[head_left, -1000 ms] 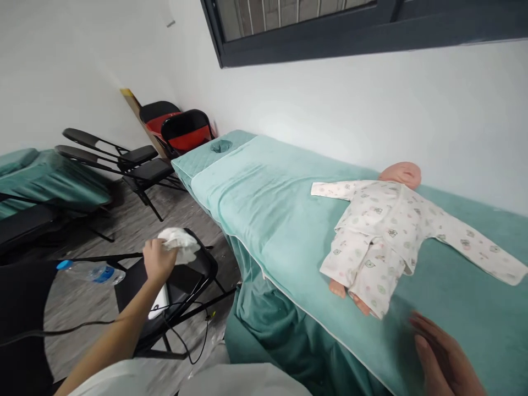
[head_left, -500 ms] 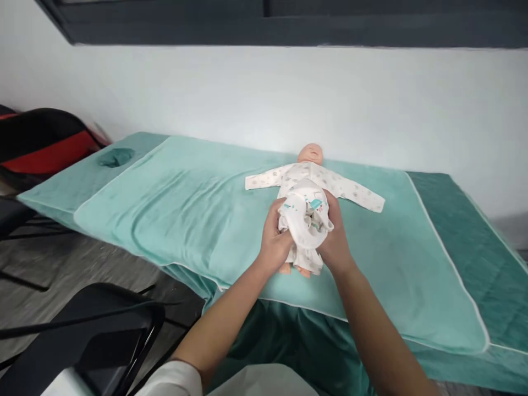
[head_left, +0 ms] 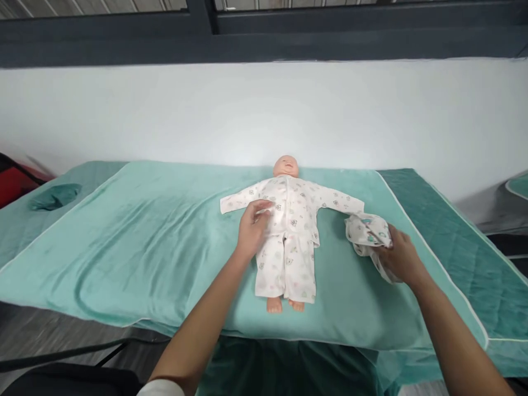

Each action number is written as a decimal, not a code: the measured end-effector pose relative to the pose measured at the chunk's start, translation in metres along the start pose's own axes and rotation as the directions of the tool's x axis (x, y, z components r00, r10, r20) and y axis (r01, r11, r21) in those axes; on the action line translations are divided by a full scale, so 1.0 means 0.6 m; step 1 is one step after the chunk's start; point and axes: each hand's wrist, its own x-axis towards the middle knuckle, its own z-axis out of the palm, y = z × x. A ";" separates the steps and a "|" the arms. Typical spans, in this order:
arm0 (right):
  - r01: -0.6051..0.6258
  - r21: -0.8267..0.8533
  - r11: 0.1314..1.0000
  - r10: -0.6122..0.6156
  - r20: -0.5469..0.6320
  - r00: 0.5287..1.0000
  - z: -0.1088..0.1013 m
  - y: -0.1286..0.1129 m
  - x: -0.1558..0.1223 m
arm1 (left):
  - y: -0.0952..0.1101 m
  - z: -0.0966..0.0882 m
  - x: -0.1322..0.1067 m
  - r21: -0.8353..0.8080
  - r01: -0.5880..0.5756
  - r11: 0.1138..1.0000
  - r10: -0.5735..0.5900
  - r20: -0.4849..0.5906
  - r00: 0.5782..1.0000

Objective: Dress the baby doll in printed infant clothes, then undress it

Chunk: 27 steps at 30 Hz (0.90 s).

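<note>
A baby doll (head_left: pixel 286 165) in a white printed shirt and trousers (head_left: pixel 289 242) lies face up on the light teal towel (head_left: pixel 165 258), arms spread. My left hand (head_left: pixel 252 228) rests on the doll's left side by the shirt, fingers curled and touching the cloth. My right hand (head_left: pixel 399 256) grips a bundled white printed garment (head_left: pixel 367 234) that lies on the towel to the doll's right.
The towel covers a darker teal padded bed (head_left: pixel 466 231) set against a white wall under a dark window frame (head_left: pixel 264 38). A face hole (head_left: pixel 55 196) is at the bed's left end. A red and black chair (head_left: pixel 12 179) stands far left.
Both hands held the bundled garment above the doll half a second ago. Now the right hand has carried it to the doll's right, and the left hand has dropped onto the doll's shirt.
</note>
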 end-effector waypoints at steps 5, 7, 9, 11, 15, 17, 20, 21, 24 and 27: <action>0.093 -0.219 0.971 -0.074 0.092 0.993 -0.026 -0.035 -0.045 | -0.016 0.018 0.070 0.207 -0.104 0.973 0.108 -0.004 0.994; 0.155 -0.303 0.940 -0.140 0.068 0.988 -0.034 -0.103 -0.042 | -0.021 0.031 0.100 0.292 -0.162 0.943 0.154 0.049 0.987; 0.246 -0.303 0.921 -0.226 0.100 0.969 -0.024 -0.166 -0.019 | -0.026 0.046 0.130 0.362 -0.213 0.908 0.188 0.103 0.977; 0.247 -0.315 0.916 -0.191 0.199 0.961 0.003 -0.201 0.020 | -0.032 0.060 0.157 0.408 -0.265 0.874 0.213 0.169 0.962; 0.104 -0.467 0.878 0.020 0.253 0.967 0.071 -0.177 0.076 | -0.045 0.075 0.192 0.453 -0.362 0.815 0.229 0.323 0.918; 0.150 -0.552 0.821 0.028 0.301 0.953 0.086 -0.146 0.071 | -0.052 0.074 0.195 0.477 -0.377 0.794 0.225 0.345 0.911; 0.255 -0.599 0.759 -0.058 0.328 0.943 0.075 -0.115 0.035 | -0.058 0.071 0.191 0.506 -0.364 0.782 0.211 0.334 0.919; 0.294 -0.597 0.746 -0.092 0.345 0.934 0.066 -0.110 0.021 | -0.058 0.070 0.189 0.512 -0.357 0.781 0.204 0.331 0.921; 0.402 -0.568 0.719 -0.189 0.397 0.898 0.034 -0.101 -0.010 | -0.056 0.069 0.186 0.522 -0.337 0.783 0.184 0.324 0.928; 0.459 -0.562 0.688 -0.260 0.400 0.879 0.020 -0.096 -0.027 | -0.053 0.069 0.185 0.530 -0.316 0.787 0.160 0.319 0.934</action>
